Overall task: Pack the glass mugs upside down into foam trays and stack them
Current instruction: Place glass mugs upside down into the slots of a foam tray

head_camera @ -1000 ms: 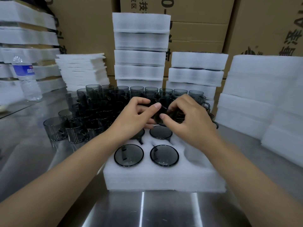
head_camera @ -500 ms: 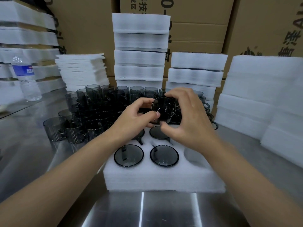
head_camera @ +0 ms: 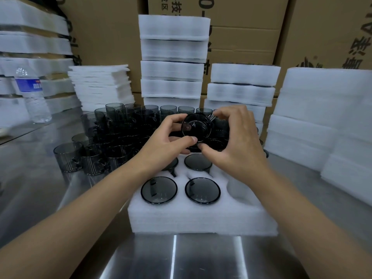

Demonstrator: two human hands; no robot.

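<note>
- On the steel bench, a foam tray held inverted mugs.
- Together the left hand and right hand gripped one glass mug above its far side.
- Behind stood loose mugs, stacked foam trays and cartons.

Glossy smoked-glass mug; matt foam tray.

I wear the 1 camera on my head; its wide-angle lens looks forward and down across the steel table. My forearms run in from the 2 bottom corners, and my left hand and right hand meet round a glass mug close in, just above mid-frame. The foam tray lies near, below them; cardboard boxes wall off the far side, straight edges bowing toward the margins.
</note>
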